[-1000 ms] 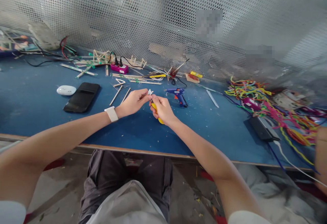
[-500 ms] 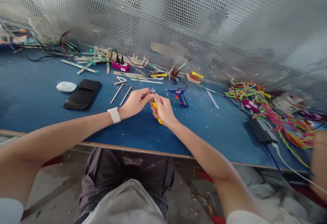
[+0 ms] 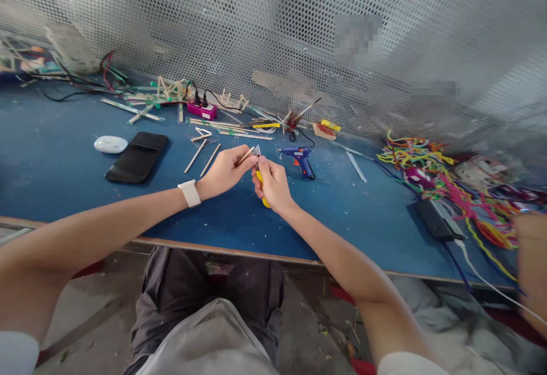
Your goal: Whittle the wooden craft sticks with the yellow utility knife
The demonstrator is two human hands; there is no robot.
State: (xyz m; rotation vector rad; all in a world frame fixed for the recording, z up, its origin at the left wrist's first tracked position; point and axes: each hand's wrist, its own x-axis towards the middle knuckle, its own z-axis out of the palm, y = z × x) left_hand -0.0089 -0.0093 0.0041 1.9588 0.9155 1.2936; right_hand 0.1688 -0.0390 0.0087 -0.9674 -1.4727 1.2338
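Person's left hand (image 3: 226, 170): thin, pale wooden stick (image 3: 247, 154), pinched, presumably for steadiness. Right hand (image 3: 274, 184): yellow-handled, metal-bladed tool (image 3: 266, 202), grasped, blade (image 3: 257, 150) beside stick, likely for control. Both above blue tabletop (image 3: 346, 210).

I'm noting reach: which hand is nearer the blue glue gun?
Right. The right hand sits just left of the blue glue gun; the left hand is farther left, beyond the right hand.
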